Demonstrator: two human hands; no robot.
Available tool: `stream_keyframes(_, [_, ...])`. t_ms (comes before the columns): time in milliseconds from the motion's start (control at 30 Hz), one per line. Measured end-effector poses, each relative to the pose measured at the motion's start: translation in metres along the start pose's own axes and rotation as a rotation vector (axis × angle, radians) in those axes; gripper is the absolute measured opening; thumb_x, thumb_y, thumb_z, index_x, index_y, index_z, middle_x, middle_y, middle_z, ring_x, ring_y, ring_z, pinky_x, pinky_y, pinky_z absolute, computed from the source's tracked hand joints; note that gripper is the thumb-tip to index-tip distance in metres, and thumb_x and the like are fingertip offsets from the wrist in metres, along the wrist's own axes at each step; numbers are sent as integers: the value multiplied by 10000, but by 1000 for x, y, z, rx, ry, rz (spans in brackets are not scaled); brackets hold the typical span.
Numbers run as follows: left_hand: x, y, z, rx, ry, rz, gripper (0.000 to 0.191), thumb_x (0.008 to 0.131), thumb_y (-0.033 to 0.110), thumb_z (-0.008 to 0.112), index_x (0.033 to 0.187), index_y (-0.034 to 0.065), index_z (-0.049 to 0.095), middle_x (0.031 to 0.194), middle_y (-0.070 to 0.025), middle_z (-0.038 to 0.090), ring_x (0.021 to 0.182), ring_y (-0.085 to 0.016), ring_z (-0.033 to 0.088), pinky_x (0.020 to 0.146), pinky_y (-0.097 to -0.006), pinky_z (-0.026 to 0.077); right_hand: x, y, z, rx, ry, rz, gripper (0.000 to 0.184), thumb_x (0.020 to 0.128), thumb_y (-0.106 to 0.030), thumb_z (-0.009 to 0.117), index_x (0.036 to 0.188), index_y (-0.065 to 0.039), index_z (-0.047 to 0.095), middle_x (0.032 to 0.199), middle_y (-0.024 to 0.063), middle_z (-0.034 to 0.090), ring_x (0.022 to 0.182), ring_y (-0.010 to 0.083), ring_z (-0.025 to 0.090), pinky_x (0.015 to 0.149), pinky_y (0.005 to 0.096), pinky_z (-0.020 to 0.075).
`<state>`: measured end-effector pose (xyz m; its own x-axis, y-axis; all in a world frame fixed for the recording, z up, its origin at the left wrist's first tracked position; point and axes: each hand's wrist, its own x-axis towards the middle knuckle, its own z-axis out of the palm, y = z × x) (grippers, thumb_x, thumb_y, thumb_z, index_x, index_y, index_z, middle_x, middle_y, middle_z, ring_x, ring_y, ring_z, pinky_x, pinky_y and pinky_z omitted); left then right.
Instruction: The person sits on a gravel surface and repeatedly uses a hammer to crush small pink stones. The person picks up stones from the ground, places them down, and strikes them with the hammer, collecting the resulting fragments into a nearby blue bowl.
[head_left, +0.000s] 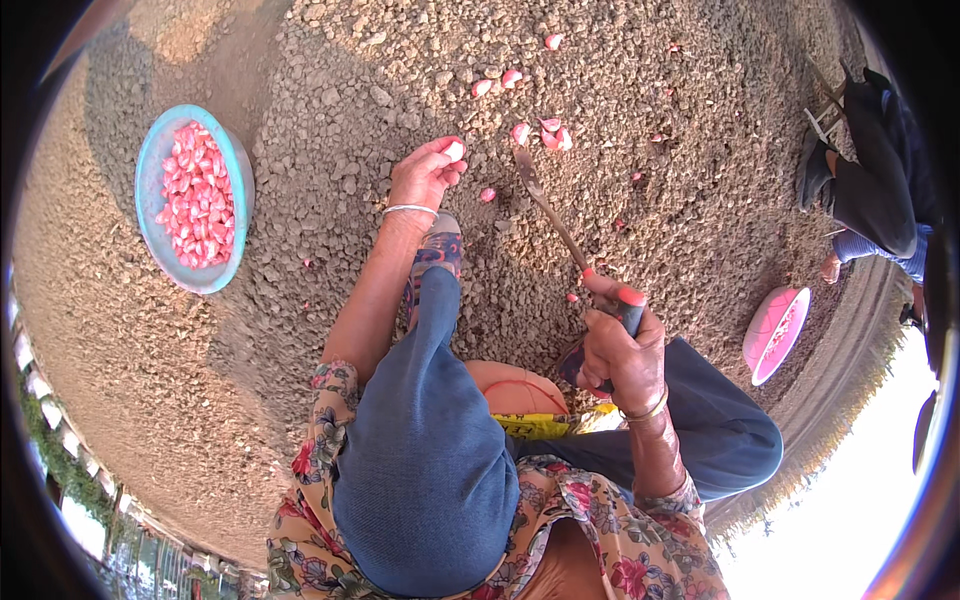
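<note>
My left hand (421, 180) pinches a pale pink garlic clove (454, 151) between thumb and fingers, just above the soil. My right hand (624, 351) grips the dark, red-tipped handle of a hand tool with a long, slim metal blade (553, 214). The blade's tip reaches the ground beside a small cluster of pink cloves (556, 138). Two more cloves (496, 82) lie farther out, and a single clove (487, 195) rests between my left hand and the blade. Far to the left stands a light blue basin (145, 202) holding many pink cloves (196, 199).
Loose, lumpy soil (360, 97) surrounds me. A pink basin (760, 330) with cloves stands at the right, near another person (874, 172) in dark trousers. Under me is a rounded orange-tan object (514, 379) beside yellow printed material (529, 426). My shoe (440, 244) is below my left hand.
</note>
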<state>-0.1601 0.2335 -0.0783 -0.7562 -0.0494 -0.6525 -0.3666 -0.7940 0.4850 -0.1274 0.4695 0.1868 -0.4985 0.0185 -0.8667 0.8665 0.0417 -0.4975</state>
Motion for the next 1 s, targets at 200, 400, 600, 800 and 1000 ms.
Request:
stream_keyframes(200, [1,-5,4,-12,-4,10,333,847,-23,597,1169,-105,586,1010,-160,671,773,-201,648,621,-258,492,7,-16,-4,29,-74,-25,312,924,-6,508,1232,-28,554,597,-39,470,399,36,377,357,229,324])
stream_keyframes(400, [3,-11,11,-22,-21,37,321,855,-14,625,1158,-115,590,1003,-152,675,749,-184,646,599,-246,492,25,-39,6,4,-96,22,281,909,-12,513,1187,-29,554,575,-34,438,392,52,372,348,247,329])
stream_keyframes(600, [3,-13,12,46,28,45,318,839,-13,654,1137,-108,595,993,-161,688,767,-178,665,610,-235,517,53,-5,52,15,-62,-122,257,893,5,502,1143,-32,548,575,-27,444,382,62,398,323,259,328])
stream_keyframes(800, [-1,-7,13,168,-28,18,305,861,16,652,1147,-82,608,1019,-138,685,777,-164,654,633,-243,509,61,-3,58,25,-37,-124,214,893,7,500,1102,-20,536,580,-18,451,375,67,396,311,261,324])
stream_keyframes(1000, [16,-24,34,771,45,452,171,825,88,697,964,-10,717,828,-47,678,670,-111,611,613,-237,488,70,4,53,30,-58,-150,198,897,6,499,1090,-19,537,580,-15,458,377,67,401,307,259,325])
